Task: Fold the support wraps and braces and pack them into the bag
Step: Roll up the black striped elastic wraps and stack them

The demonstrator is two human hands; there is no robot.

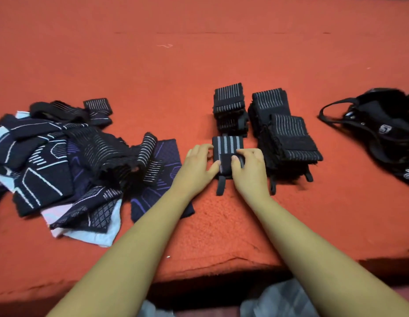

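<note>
A folded black wrap with grey stripes (227, 145) lies on the red blanket in front of me. My left hand (199, 163) holds its left edge, fingers curled at the side and thumb on top. My right hand (249, 167) presses on its black end flap, fingers curled over the right edge. A black loop (220, 187) sticks out below the wrap. Behind and to the right sit stacks of folded striped wraps (231, 106) (288, 138). An unfolded pile of dark braces and wraps (61, 161) lies at the left. The black bag (386, 131) lies at the right.
The red blanket (199, 53) covers the whole surface; its front edge (221, 271) runs just below my forearms. A dark purple-patterned sleeve (162, 179) lies flat under my left forearm. The bag's black straps (331, 120) loop out to the left.
</note>
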